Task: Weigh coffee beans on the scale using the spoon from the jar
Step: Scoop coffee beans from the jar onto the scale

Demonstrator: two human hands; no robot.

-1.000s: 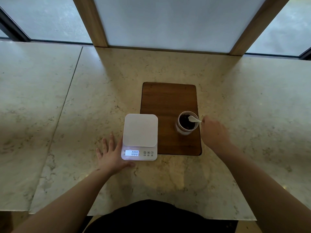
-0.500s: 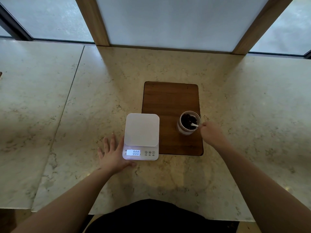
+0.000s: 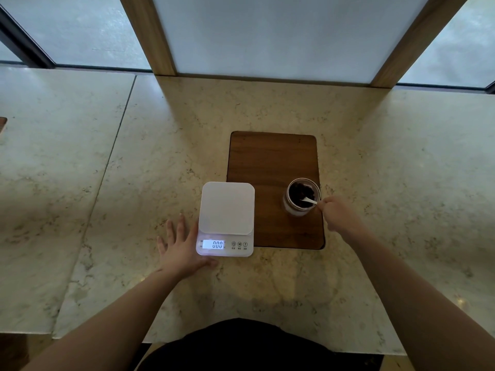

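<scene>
A white digital scale (image 3: pixel 226 210) sits on the marble counter, its lit display reading 0.00 and its platform bare. To its right a small glass jar (image 3: pixel 302 197) of dark coffee beans (image 3: pixel 300 192) stands on a brown wooden board (image 3: pixel 270 162). A white spoon (image 3: pixel 310 201) pokes into the beans, its handle leaning over the jar's right rim. My right hand (image 3: pixel 338 214) pinches that handle. My left hand (image 3: pixel 182 247) lies flat on the counter, fingers spread, touching the scale's left front corner.
The marble counter (image 3: pixel 134 183) has a seam running down its left part. Frosted window panels and two slanted wooden posts (image 3: pixel 147 36) stand behind it. The counter's front edge lies just before my body.
My right hand has closed on the spoon's handle and tipped the spoon's bowl down into the beans. The left hand and the scale have stayed put.
</scene>
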